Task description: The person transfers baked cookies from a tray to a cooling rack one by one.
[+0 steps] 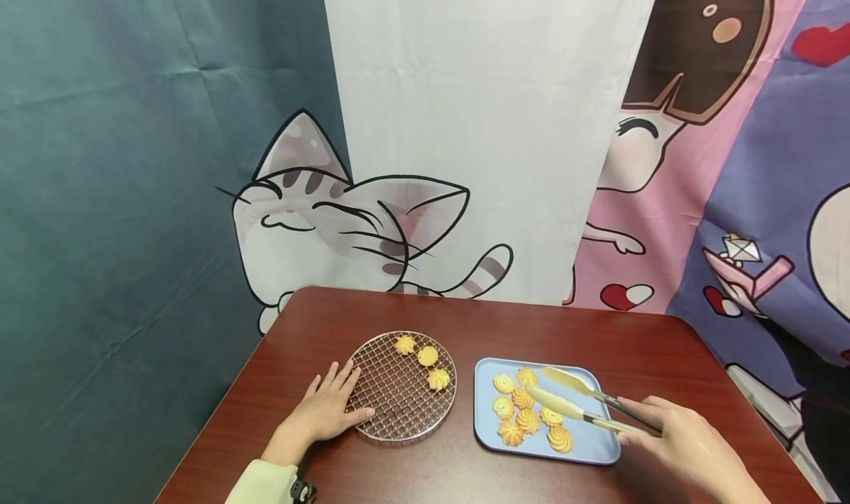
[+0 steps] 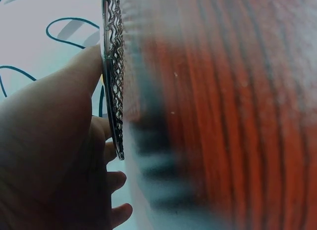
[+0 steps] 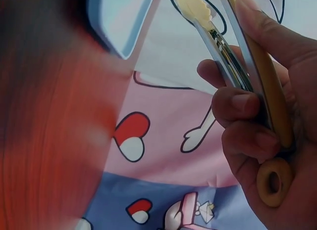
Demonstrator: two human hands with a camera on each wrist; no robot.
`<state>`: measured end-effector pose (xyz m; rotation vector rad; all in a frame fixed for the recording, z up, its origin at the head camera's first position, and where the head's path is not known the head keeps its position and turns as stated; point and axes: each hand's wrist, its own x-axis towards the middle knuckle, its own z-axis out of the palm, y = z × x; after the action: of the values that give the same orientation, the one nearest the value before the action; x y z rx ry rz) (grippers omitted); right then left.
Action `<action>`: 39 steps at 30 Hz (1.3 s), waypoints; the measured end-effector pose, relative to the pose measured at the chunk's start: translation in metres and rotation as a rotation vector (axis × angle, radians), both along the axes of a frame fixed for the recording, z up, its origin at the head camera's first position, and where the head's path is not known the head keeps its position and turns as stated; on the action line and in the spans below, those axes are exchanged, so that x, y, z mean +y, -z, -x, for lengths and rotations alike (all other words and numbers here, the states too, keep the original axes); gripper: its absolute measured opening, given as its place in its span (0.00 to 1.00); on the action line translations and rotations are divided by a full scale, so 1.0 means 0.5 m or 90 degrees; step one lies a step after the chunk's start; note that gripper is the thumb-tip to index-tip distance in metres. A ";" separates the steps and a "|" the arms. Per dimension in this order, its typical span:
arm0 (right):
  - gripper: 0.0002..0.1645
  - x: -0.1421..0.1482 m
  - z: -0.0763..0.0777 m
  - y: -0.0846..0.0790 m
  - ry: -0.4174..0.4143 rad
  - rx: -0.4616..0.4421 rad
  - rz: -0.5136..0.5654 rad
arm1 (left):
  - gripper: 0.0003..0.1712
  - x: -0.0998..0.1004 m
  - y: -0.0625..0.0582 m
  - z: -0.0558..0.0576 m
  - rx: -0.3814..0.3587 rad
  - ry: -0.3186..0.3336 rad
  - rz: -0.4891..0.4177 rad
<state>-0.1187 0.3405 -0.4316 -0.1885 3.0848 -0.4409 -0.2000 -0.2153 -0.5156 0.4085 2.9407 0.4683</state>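
Observation:
My left hand [image 1: 324,409] lies at the left edge of a round wire cooling rack [image 1: 385,401], fingers spread and straight, fingertips and thumb at its rim. On the rack's right part sit three yellow piped cookies, one of them [image 1: 438,378] nearest the edge. My right hand [image 1: 693,445] grips a pair of tongs [image 3: 272,91] with metal arms and pale yellow tips. The parted tips, one of them [image 1: 556,402] lower, hang over a blue tray [image 1: 594,449]. Several swirl-shaped cookies [image 1: 527,420] are on the tray, mostly on its left half; the tips overlap some in the head view.
Rack and tray stand side by side on a dark red wooden table [image 1: 372,478], a narrow strip of wood between them. Behind the table hang cloths printed with a cartoon cat [image 1: 319,253] and other figures.

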 end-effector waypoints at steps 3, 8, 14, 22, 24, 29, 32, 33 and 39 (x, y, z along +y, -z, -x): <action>0.39 0.008 -0.004 0.002 0.012 -0.028 0.003 | 0.53 0.000 -0.003 -0.001 0.001 0.000 -0.001; 0.43 0.014 -0.008 0.007 0.032 -0.094 0.002 | 0.52 0.000 -0.006 -0.003 0.006 0.000 -0.009; 0.43 0.021 -0.012 0.018 0.032 -0.140 0.007 | 0.53 -0.001 0.007 0.001 0.011 0.000 0.000; 0.41 0.030 -0.012 0.034 0.020 -0.145 0.011 | 0.52 0.000 0.004 0.000 0.014 -0.001 -0.004; 0.41 0.031 -0.013 0.033 0.014 -0.150 0.015 | 0.52 0.000 0.005 0.000 0.014 -0.002 -0.002; 0.40 0.031 -0.009 0.029 0.016 -0.170 0.033 | 0.52 0.001 0.006 0.001 0.011 -0.005 0.001; 0.41 0.030 -0.007 0.025 0.024 -0.180 0.041 | 0.52 0.001 0.006 0.001 0.009 -0.005 0.000; 0.40 0.030 -0.007 0.024 0.026 -0.184 0.046 | 0.52 0.001 0.006 0.000 0.009 -0.005 0.000; 0.40 0.031 -0.005 0.019 0.038 -0.187 0.046 | 0.52 0.001 0.005 0.000 0.007 -0.006 -0.002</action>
<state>-0.1163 0.3559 -0.4413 -0.0282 2.7949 -0.5296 -0.1998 -0.2146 -0.5179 0.4002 2.9537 0.4743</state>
